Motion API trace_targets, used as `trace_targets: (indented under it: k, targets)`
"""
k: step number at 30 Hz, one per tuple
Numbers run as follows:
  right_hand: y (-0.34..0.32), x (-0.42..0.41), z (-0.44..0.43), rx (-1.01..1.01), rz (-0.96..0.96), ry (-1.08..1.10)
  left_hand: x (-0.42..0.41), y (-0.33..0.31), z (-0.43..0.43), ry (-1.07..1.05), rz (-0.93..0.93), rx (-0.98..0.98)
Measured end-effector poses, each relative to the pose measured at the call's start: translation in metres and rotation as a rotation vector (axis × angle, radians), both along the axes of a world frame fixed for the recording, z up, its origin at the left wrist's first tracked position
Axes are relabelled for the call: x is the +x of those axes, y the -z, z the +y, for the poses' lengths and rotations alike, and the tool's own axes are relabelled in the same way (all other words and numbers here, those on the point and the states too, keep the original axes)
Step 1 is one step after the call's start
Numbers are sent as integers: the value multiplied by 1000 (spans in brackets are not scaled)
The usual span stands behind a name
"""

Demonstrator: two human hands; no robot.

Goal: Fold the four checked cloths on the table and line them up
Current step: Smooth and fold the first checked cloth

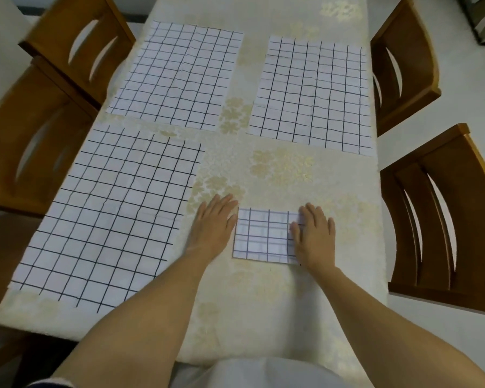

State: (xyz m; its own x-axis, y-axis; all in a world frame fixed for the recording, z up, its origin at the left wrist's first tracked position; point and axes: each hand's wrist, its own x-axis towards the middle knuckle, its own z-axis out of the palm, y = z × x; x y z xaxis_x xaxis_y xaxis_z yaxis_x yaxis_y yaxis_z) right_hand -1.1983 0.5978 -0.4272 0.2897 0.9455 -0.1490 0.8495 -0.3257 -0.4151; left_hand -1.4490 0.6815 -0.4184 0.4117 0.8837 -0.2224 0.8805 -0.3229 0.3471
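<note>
A small folded checked cloth (262,235) lies near the table's front, right of centre. My right hand (315,235) lies flat on its right edge with straight fingers. My left hand (214,225) lies flat on the tablecloth just left of the folded cloth, its fingers touching or nearly touching the cloth's left edge. Three more checked cloths lie spread flat: a large one at the near left (109,217), one at the far left (177,75), and one at the far right (312,95).
The table (277,169) wears a cream cloth with gold flowers. Wooden chairs stand on both sides: two on the left (39,152) (79,40) and two on the right (443,219) (403,63). The table's front edge is close to my body.
</note>
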Motion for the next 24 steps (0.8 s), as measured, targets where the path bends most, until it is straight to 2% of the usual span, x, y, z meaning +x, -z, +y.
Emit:
trace_targets:
  k: [1, 3, 6, 9, 17, 19, 21, 24]
  targets:
    - [-2, 2, 3, 69, 9, 24, 4, -3, 2, -46, -98, 13]
    - [-7, 7, 14, 93, 17, 66, 17, -10, 7, -43, -155, 22]
    - [-25, 18, 38, -82, 72, 108, 40, -17, 22, 39, -105, -34]
    - [-34, 26, 51, -231, 31, 8, 54, -21, 34, 69, -32, -58]
    - [-38, 23, 39, -272, 5, -31, 50, -33, 29, 88, -18, -99]
    - [-44, 24, 33, -187, 140, -3, 45, -42, 22, 24, -122, -164]
    - [-52, 24, 21, -104, 408, 81, 39, -56, 13, -113, -321, -257]
    - [-69, 17, 0, 27, 782, 213, 29, -83, -4, -317, -559, -259]
